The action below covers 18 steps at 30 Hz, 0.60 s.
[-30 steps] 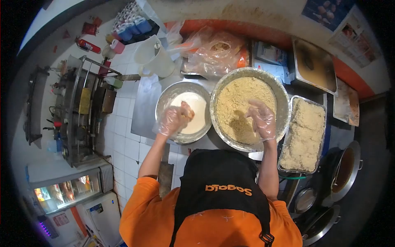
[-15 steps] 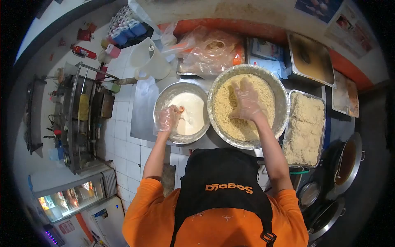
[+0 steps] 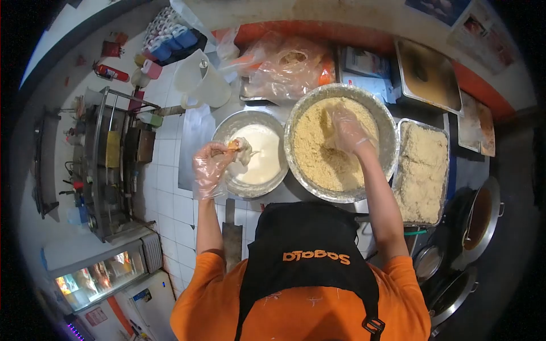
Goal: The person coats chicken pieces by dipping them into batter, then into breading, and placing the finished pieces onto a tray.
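Observation:
My left hand, in a clear plastic glove, pinches a batter-coated shrimp by its orange end. The coated part hangs over the left side of a metal bowl of white batter. My right hand, gloved as well, rests in pale yellow breadcrumbs inside a larger metal basin. Its fingers look loosely apart, with the tips partly hidden by the crumbs. I see nothing held in it.
Right of the basin is a tray of crumb-covered pieces. Behind stand a translucent pitcher, a plastic bag and a deep metal pan. Large pans sit at the far right.
My left hand has risen out of the batter and moved left, bringing up the coated shrimp. My right hand has shifted slightly and turned, still in the breadcrumbs.

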Each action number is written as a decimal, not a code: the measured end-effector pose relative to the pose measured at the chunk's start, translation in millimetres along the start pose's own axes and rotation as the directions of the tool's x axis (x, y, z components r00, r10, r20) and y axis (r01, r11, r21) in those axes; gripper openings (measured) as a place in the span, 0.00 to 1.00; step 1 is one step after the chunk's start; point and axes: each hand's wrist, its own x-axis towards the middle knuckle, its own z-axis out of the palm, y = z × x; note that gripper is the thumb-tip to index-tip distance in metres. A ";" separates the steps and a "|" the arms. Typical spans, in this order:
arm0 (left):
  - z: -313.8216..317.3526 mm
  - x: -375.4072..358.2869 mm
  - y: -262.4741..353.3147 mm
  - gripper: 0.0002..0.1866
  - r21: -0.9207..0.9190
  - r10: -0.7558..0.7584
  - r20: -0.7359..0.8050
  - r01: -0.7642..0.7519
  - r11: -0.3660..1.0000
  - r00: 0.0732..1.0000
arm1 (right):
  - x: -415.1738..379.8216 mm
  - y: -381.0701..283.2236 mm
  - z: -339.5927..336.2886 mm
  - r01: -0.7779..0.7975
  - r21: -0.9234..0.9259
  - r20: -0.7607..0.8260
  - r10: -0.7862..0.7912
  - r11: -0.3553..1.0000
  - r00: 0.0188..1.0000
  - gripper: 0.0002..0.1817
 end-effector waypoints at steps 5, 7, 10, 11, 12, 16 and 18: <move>-3.9 2.4 -32.2 0.10 0.133 -0.012 0.000 0.012 0.991 1.000 | 13.1 -64.3 -56.9 -0.317 -0.008 0.276 0.307 0.948 0.911 0.72; 17.0 -4.4 2.7 0.10 0.048 -0.026 -0.015 0.026 0.998 1.000 | 3.8 -77.4 -67.9 -0.323 -0.075 0.339 0.329 0.943 0.881 0.60; 46.7 -6.5 44.9 0.10 -0.139 -0.024 0.026 0.027 0.990 0.999 | -13.2 -53.9 -12.5 -0.195 -0.063 0.259 0.205 0.979 0.944 0.38; 57.0 -5.7 56.4 0.10 -0.145 -0.022 0.032 0.026 0.989 0.999 | -22.7 -58.2 -17.4 -0.235 -0.013 0.173 0.234 0.972 0.957 0.23; 68.3 -2.9 66.6 0.10 -0.150 0.034 0.038 -0.028 0.988 0.999 | -23.3 -53.5 -18.2 -0.238 -0.019 0.172 0.238 0.971 0.956 0.23; 124.1 13.2 69.2 0.11 -0.184 0.199 0.067 -0.184 0.966 0.978 | -41.4 -43.5 -65.2 -0.310 0.154 0.428 0.219 0.938 0.877 0.27; 163.7 17.1 61.8 0.12 -0.341 0.241 0.068 -0.204 0.918 0.968 | -51.3 -41.6 -83.6 -0.320 0.216 0.448 0.198 0.923 0.872 0.32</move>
